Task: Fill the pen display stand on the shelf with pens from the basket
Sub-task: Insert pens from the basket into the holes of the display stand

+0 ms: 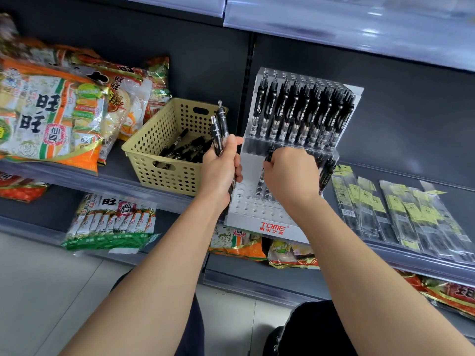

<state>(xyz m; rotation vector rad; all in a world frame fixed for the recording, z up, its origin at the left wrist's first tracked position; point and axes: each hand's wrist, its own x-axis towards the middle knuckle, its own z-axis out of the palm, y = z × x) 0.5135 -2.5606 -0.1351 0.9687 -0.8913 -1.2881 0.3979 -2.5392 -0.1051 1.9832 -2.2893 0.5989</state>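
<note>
L hand [220,173] grips pen bundle [219,124] nr basket [154,140]; R hand [291,173] pinches pen [269,154] at stand [257,215] holes.

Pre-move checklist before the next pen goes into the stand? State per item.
1. Supply: left hand grips spare pens - ok.
2. Grasp: right hand pinches a pen over the lower tier - ok.
3. Seating: that pen's tip in a hole - cannot tell, the hand hides it.
4. Room: empty holes at the front of the stand - ok.
5. Stock: basket holds more pens - ok.
</note>
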